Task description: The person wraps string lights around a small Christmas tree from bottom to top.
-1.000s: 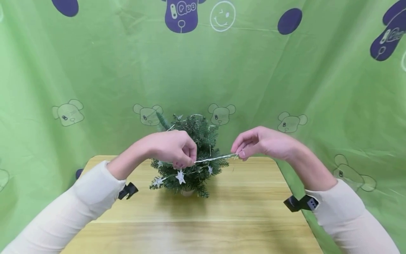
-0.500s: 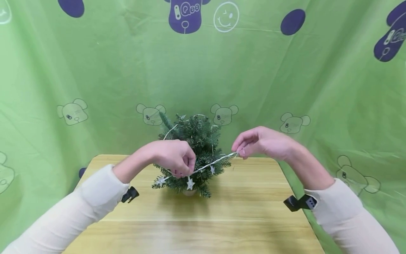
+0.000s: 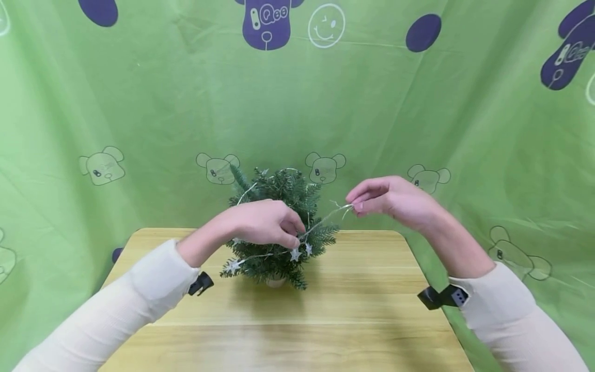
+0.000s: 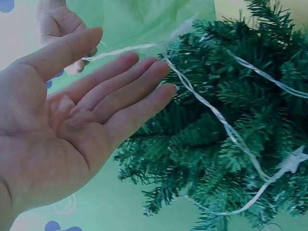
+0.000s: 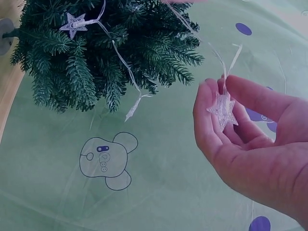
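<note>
A small green artificial Christmas tree [image 3: 288,188] stands on the table, its pale base [image 3: 276,282] just showing below the branches. Clear star-shaped string lights [image 3: 321,223] are wound about it on a thin twisted wire. My right hand [image 3: 397,202], to the right of the tree, pinches the wire at a clear star [image 5: 222,113], which lies inside the curled fingers. From there the wire slants down to the tree. In front of the branches is my left hand [image 3: 267,222]. The left wrist view shows its fingers [image 4: 130,108] extended beside the wire, apart from one another, holding nothing.
The light wooden table [image 3: 353,320] extends toward me, with its right edge past the tree. A green printed curtain [image 3: 279,103] hangs behind and at both sides. Black straps with small devices [image 3: 443,298] sit at both sleeve cuffs.
My left hand first lowers with the wire pinched, then lets it go and shifts right with the fingers loosened. My right hand rises slightly, still holding the string lights.
</note>
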Demonstrator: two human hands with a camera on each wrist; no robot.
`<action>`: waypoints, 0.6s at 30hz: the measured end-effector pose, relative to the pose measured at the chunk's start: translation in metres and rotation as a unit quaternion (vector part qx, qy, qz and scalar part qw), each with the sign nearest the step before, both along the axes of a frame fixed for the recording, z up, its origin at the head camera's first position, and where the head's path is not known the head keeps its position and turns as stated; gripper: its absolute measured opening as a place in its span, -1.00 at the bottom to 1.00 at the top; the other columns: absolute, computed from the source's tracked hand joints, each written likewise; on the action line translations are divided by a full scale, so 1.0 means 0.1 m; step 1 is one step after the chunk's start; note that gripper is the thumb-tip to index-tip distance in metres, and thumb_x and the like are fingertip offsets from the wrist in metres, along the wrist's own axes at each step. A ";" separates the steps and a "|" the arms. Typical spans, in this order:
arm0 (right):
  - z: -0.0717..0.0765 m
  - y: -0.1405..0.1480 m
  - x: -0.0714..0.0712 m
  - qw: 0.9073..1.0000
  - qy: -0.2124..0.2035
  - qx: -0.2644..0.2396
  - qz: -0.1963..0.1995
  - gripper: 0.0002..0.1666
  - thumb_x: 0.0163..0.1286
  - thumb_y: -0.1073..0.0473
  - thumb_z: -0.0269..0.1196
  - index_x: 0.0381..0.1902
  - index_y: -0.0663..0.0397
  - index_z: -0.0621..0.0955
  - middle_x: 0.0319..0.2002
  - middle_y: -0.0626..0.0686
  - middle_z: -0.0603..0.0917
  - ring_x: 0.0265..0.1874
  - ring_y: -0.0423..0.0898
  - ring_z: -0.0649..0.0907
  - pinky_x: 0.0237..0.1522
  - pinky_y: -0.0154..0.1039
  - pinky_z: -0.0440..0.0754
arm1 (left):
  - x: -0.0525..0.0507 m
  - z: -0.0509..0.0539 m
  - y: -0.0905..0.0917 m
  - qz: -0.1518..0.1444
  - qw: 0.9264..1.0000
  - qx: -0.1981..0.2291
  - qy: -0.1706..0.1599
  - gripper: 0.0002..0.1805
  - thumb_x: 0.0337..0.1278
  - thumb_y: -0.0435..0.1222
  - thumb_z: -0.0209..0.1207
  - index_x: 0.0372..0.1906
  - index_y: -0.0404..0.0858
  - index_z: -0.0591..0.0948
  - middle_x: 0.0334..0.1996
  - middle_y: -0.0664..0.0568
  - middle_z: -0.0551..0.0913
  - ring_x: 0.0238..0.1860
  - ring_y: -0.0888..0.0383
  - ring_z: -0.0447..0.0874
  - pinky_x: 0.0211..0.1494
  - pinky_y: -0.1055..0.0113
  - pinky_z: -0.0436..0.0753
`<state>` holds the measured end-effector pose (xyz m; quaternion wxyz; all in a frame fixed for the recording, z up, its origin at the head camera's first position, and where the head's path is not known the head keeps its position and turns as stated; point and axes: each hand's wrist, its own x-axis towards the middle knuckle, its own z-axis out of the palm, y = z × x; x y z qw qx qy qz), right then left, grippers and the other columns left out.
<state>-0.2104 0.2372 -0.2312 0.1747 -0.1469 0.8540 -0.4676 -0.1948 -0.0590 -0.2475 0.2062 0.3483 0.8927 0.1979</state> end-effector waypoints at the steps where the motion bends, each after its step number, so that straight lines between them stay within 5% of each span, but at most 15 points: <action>1: 0.01 0.00 0.00 1.000 -0.001 -0.005 -0.008 -0.58 0.30 0.14 0.38 0.09 0.13 0.63 -0.10 0.07 0.73 -0.02 0.04 0.69 0.31 0.01 0.46 | 0.00 0.02 0.02 0.007 1.000 0.006 0.004 -0.50 0.37 -0.08 0.23 0.31 -0.19 0.56 0.14 0.05 0.73 0.17 0.15 0.68 0.36 0.14 0.57; 9: 0.03 -0.01 -0.01 0.998 -0.016 -0.054 -0.030 -0.61 0.35 0.20 0.35 0.10 0.17 0.61 -0.12 0.01 0.76 -0.08 -0.05 0.70 0.16 -0.14 0.62 | -0.06 0.10 0.27 0.073 0.993 0.067 0.065 -0.51 0.36 -0.10 0.24 0.29 -0.19 0.55 0.03 -0.03 0.77 0.04 0.10 0.75 0.20 0.16 0.68; 18: 0.08 -0.06 0.00 0.992 -0.014 -0.120 -0.038 -0.68 0.38 0.28 0.31 0.08 0.16 0.63 -0.13 -0.02 0.74 -0.12 -0.11 0.70 0.12 -0.26 0.65 | -0.15 0.11 0.43 0.069 0.984 0.132 0.099 -0.91 0.33 -0.26 0.26 -0.22 -0.16 0.75 -0.45 0.13 0.76 -0.43 0.17 0.74 -0.28 0.42 0.70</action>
